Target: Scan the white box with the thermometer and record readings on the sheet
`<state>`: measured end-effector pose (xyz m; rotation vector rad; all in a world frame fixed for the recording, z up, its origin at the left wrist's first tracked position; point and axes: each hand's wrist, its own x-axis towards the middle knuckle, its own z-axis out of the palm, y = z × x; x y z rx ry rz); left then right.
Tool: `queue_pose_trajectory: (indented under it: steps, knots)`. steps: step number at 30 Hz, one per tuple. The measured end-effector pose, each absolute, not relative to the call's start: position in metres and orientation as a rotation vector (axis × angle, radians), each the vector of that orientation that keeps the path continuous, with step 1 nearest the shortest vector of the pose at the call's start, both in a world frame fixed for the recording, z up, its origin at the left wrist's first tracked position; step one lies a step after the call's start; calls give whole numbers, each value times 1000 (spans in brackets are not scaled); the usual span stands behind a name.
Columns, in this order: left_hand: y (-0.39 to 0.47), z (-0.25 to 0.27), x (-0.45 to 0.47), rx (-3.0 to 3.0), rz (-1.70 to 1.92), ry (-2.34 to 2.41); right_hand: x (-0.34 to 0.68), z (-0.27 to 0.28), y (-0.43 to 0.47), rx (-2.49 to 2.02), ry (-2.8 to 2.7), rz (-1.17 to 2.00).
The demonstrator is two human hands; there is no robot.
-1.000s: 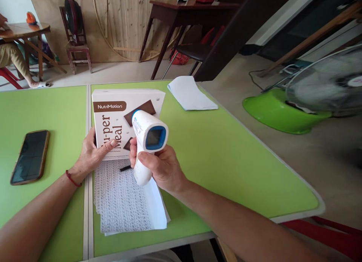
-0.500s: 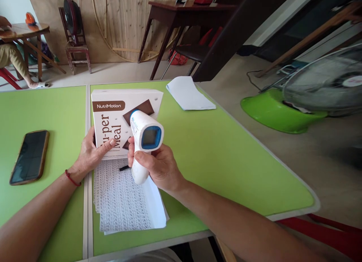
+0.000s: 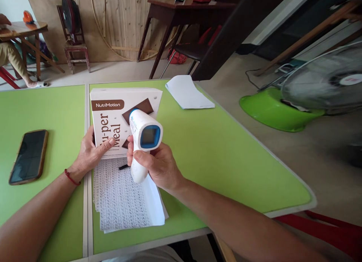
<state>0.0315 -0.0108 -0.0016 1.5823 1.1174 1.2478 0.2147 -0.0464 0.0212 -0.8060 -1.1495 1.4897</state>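
Observation:
My left hand (image 3: 92,149) grips the lower left side of a white and brown NutriMotion box (image 3: 109,120), thumb across its front. Wrapped round the handle of a white infrared thermometer (image 3: 145,128) is my right hand (image 3: 158,164). The thermometer has a blue-rimmed grey screen facing me, and its far end points at the box front, overlapping it in view; whether they touch I cannot tell. Below the box lie sheets of paper (image 3: 124,201) covered in rows of handwriting. The tip of a black pen-like thing (image 3: 123,167) shows on them, partly hidden by my right hand.
A phone (image 3: 28,156) lies left of the seam on the green table (image 3: 226,171). Blank-looking paper (image 3: 188,92) rests near the far edge. On the right, a large fan (image 3: 325,77) stands by a green stool (image 3: 279,111). A person's leg (image 3: 15,60) shows far left.
Both hands keep their grip on the box and the thermometer. The whole view has shifted very slightly; nothing else has visibly moved.

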Motion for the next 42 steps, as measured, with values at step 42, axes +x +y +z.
queue_pose_trajectory:
  steps: [42]
  knots:
    - [20, -8, 6, 1682, 1420, 1155, 344, -35, 29, -1420, -2163, 185]
